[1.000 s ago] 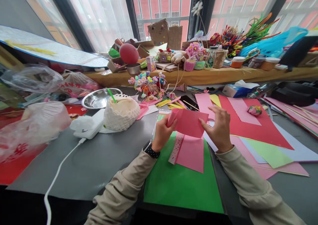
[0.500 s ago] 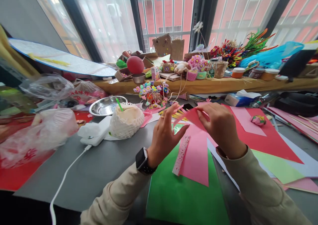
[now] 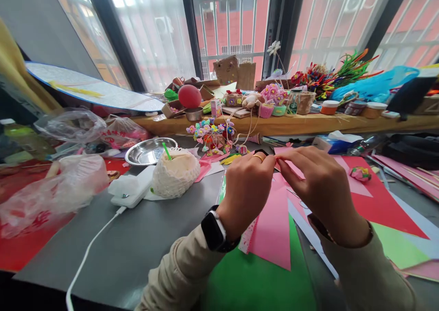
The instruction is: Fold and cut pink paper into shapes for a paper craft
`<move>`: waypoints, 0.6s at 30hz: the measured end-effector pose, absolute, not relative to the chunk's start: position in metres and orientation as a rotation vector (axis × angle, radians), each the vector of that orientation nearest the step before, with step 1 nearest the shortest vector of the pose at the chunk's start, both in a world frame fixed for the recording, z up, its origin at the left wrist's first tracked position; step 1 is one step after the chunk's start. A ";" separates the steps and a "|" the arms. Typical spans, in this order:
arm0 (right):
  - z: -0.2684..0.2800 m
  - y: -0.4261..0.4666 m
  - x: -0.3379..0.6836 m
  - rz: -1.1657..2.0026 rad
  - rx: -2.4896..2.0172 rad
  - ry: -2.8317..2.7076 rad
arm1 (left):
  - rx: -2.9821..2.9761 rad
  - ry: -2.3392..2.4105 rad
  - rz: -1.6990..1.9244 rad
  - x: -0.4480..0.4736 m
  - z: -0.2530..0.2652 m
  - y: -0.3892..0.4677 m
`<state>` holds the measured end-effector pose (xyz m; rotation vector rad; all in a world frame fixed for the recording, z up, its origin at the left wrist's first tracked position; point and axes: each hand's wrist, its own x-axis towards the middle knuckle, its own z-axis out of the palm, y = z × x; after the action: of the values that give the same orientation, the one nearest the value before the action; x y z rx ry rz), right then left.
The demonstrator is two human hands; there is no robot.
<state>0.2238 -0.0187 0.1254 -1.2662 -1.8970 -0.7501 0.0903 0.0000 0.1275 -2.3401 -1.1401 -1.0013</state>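
Observation:
My left hand, with a watch at the wrist, is closed and its fingertips meet those of my right hand. Between them is a piece of pink paper; only a sliver shows, the rest being hidden by my hands. Both hands are raised over a pink paper sheet lying on a green mat. A pink patterned ruler rests along that sheet's left edge, partly covered by my left wrist. Scissor-like metal loops peek out below my right hand.
Left of my hands stand a foam-netted coconut with a green straw, a metal plate and a white power strip with its cable. Red paper lies at right. Craft flowers and a wooden ledge are behind.
My left hand has turned over and closed, moving right to meet my right hand at the pink paper. Earlier it was open beside the paper, which showed more.

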 end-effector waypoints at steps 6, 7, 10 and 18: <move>0.131 -0.033 0.220 -0.731 -1.208 -1.871 | -2.286 -1.057 -1.119 0.085 0.130 -0.013; 0.131 -0.034 0.220 -0.735 -1.205 -1.875 | -2.279 -1.048 -1.123 0.084 0.131 -0.014; 0.132 -0.038 0.219 -0.750 -1.200 -1.892 | -2.270 -1.035 -1.130 0.083 0.131 -0.017; 0.133 -0.043 0.216 -0.750 -1.195 -1.907 | -2.229 -1.030 -1.104 0.080 0.133 -0.022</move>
<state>0.2157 -0.0431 0.1332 -1.1950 -1.9068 -0.7504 0.0796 -0.0223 0.1326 -2.2290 -1.0296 -1.1037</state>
